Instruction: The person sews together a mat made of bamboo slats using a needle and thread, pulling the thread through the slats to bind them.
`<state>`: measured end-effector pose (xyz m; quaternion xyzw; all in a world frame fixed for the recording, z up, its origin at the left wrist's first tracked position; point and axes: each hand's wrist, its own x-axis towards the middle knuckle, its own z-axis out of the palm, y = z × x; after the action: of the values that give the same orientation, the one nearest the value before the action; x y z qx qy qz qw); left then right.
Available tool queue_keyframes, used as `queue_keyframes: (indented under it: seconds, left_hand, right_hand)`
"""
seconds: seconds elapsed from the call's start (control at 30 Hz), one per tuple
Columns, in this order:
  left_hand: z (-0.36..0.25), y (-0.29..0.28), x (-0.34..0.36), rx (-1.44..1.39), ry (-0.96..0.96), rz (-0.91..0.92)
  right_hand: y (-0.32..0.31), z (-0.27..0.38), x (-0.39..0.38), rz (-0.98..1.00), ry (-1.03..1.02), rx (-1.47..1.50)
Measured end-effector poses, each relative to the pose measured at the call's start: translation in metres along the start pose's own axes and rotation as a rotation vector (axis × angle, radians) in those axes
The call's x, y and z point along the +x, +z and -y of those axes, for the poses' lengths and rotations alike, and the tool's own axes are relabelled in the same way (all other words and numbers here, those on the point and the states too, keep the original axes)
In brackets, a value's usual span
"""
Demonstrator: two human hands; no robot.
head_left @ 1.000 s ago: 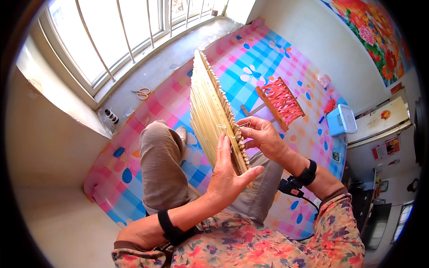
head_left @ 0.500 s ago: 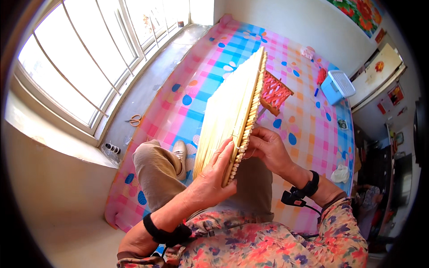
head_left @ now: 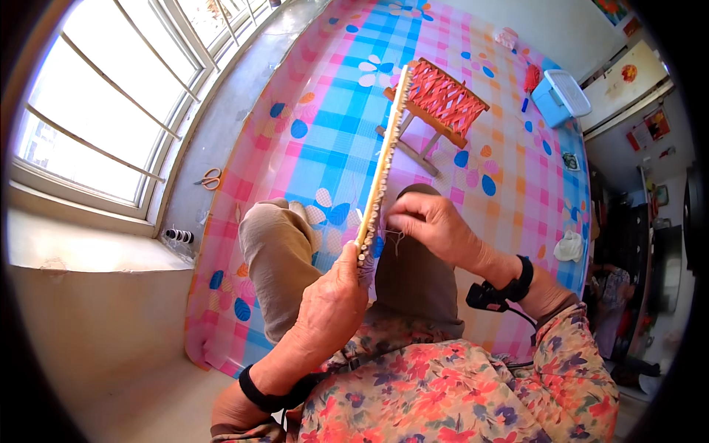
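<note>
A flat panel of pale stalks laid side by side (head_left: 383,164) stands nearly edge-on in front of me, its row of cut round ends facing right. My left hand (head_left: 332,295) is closed round the panel's near end, the thumb on top of its edge. Just right of the panel, my right hand (head_left: 436,227) is closed in a pinch on a thin pale thread (head_left: 399,238). The thread hangs in loose strands below the fingertips. Whether a needle is also in the pinch is hidden.
A wooden folding stool with a red woven seat (head_left: 447,96) stands beyond the panel on the checked floral sheet (head_left: 325,162). Scissors (head_left: 210,179) and thread spools (head_left: 179,235) lie on the window ledge. A blue box with a white lid (head_left: 559,100) and a white cloth (head_left: 569,246) are at right.
The panel has turned from showing its broad face to nearly edge-on. My right hand has drawn away from its edge to the right, with thread now showing. More of the stool is visible.
</note>
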<state>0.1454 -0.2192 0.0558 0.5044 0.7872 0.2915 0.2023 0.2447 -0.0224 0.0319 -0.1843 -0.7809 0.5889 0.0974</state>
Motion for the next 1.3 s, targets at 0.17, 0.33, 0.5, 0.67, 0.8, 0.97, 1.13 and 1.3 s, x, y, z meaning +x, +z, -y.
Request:
queue_keyframes:
  seconds: [0.17,0.33,0.5,0.67,0.8,0.97,1.13,1.3]
  left_hand:
    - [0.016,0.003,-0.006,0.008,0.003,-0.125]
    - [0.020,0.020,0.001,0.041,0.043,-0.200]
    - [0.024,0.024,0.004,0.037,0.021,-0.196]
    - [0.026,0.026,0.000,0.102,-0.007,-0.232]
    - [0.024,0.024,0.002,0.105,-0.005,-0.242]
    - [0.026,0.020,0.003,0.139,-0.044,-0.246]
    - [0.028,0.023,0.005,0.121,-0.013,-0.200]
    - [0.012,0.016,0.013,0.182,-0.003,-0.205]
  right_hand:
    - [-0.004,0.023,0.013,-0.074,0.173,0.409]
    - [0.015,0.012,0.001,0.101,0.285,0.471]
    - [0.026,0.006,-0.015,0.173,0.427,0.495]
    - [0.028,0.016,-0.004,0.257,0.344,0.220]
    - [0.032,0.005,-0.004,0.188,-0.044,-0.024]
    - [0.029,0.003,-0.024,0.133,-0.078,-0.167]
    - [0.010,-0.004,-0.052,0.114,0.020,-0.100]
    - [0.017,0.021,-0.028,0.105,0.057,-0.093]
